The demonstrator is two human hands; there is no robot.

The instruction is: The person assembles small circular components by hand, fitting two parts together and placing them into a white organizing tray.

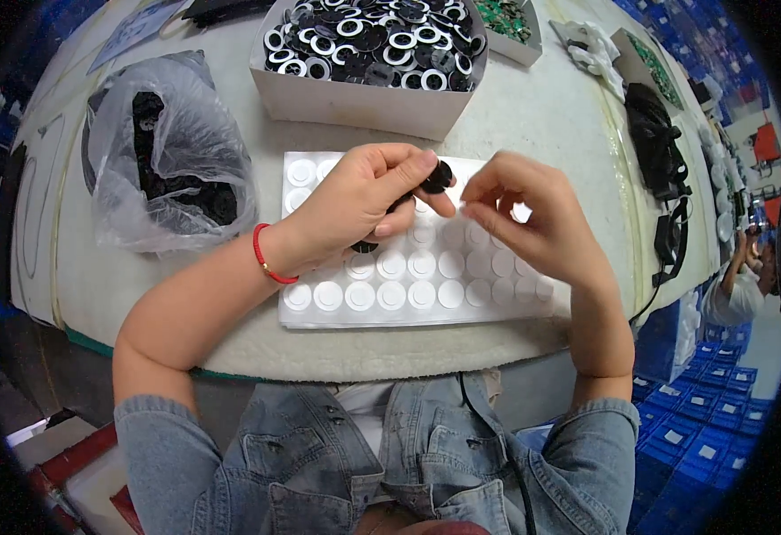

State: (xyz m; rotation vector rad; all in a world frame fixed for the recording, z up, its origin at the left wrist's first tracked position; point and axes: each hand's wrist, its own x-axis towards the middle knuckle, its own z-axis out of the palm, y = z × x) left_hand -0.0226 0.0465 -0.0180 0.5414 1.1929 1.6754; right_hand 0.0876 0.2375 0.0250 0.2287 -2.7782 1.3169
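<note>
My left hand [359,201] holds a small black round part [436,176] between thumb and fingertips, with more black parts tucked under the palm near the wrist side. My right hand [533,218] hovers just right of it, fingers pinched close to the part; what it pinches is too small to tell. Both hands are above a white sheet [408,294] of round white stickers lying on the white padded table [533,116]. A red cord circles my left wrist.
A white cardboard box [364,98] full of black and white ring parts stands behind the sheet. A clear plastic bag [172,152] with black parts lies at the left. Black cables and green circuit boards [508,18] lie at the right; blue crates [702,410] are below.
</note>
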